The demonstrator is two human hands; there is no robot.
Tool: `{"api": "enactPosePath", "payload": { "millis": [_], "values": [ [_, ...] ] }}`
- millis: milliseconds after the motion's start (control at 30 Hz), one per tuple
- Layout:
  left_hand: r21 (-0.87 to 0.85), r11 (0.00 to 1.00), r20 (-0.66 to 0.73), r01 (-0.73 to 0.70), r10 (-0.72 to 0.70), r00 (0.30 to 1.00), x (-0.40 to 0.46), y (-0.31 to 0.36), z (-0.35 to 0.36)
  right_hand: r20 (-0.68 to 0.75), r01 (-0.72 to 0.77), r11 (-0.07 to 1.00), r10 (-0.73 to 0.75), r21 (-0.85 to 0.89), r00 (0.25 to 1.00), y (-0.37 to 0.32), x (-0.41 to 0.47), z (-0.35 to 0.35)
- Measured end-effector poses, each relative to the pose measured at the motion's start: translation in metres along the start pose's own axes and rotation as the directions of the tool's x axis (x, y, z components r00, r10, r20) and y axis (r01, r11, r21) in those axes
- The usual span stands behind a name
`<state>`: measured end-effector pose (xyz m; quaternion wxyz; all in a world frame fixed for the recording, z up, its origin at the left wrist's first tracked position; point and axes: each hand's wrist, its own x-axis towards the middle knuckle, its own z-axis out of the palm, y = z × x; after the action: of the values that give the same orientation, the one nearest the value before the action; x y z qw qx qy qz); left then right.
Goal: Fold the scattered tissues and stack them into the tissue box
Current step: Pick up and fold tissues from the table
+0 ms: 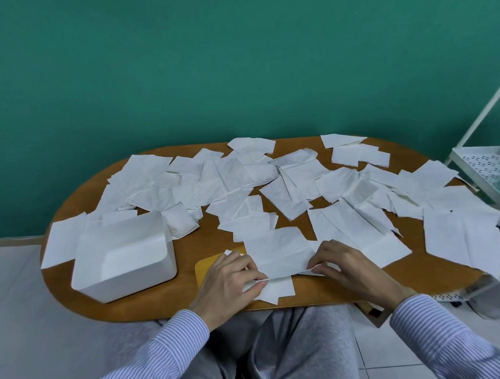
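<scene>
1. Tissue (277,252): white sheet at the near middle of the tabletop (205,239), its near edge lifted and held at both ends; another white sheet lies under it toward the person.
2. Left hand (229,281): fingers (255,272) curled, pinching the tissue's near-left edge; the sheet runs from the fingertips away to the right.
3. Right hand (347,267): fingers (320,265) curled, pinching the near-right edge, knuckles up; the sheet lies between the two hands.
4. Box (124,258): white, open-topped, on the near-left tabletop, well to the left of the left hand; nothing visible inside.
5. Scattered tissues (242,178): many white sheets overlapping across the far and right tabletop, a few touching the box's far side.
6. Yellow mat (206,266): partly under the left hand.
7. White rack (487,169): beside the tabletop's right end.
</scene>
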<state>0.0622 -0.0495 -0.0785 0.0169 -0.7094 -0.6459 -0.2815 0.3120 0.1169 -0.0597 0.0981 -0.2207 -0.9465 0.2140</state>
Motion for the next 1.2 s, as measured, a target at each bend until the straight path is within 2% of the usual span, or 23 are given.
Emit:
{"api": "enactPosePath", "payload": {
  "millis": [200,433,700,867,1067,1200],
  "values": [
    [-0.069,0.998,0.005,-0.015,0.015,1.000,-0.008,0.000,-0.007,0.028,0.015,0.995,-0.018,0.095,0.999,-0.013,-0.010,-0.005],
    [-0.144,0.988,0.012,0.064,-0.063,0.998,-0.003,-0.006,-0.010,0.018,-0.010,0.993,0.008,0.117,1.000,-0.013,-0.003,-0.003],
    [-0.122,0.980,-0.008,0.160,-0.162,0.987,0.024,-0.027,0.001,-0.074,-0.099,0.985,0.110,0.143,0.991,0.000,0.035,-0.006],
    [-0.131,0.963,-0.009,0.235,-0.238,0.971,0.044,-0.042,0.010,-0.079,-0.130,0.982,0.141,0.134,0.987,0.010,0.060,-0.003],
    [-0.138,0.942,0.074,0.304,-0.297,0.952,0.056,-0.055,0.026,-0.070,-0.172,0.975,0.183,0.141,0.981,0.023,0.072,0.012],
    [-0.120,0.958,0.051,0.262,-0.257,0.965,0.054,-0.056,0.033,-0.092,-0.196,0.971,0.209,0.136,0.974,0.029,0.071,0.022]
  ]
}}
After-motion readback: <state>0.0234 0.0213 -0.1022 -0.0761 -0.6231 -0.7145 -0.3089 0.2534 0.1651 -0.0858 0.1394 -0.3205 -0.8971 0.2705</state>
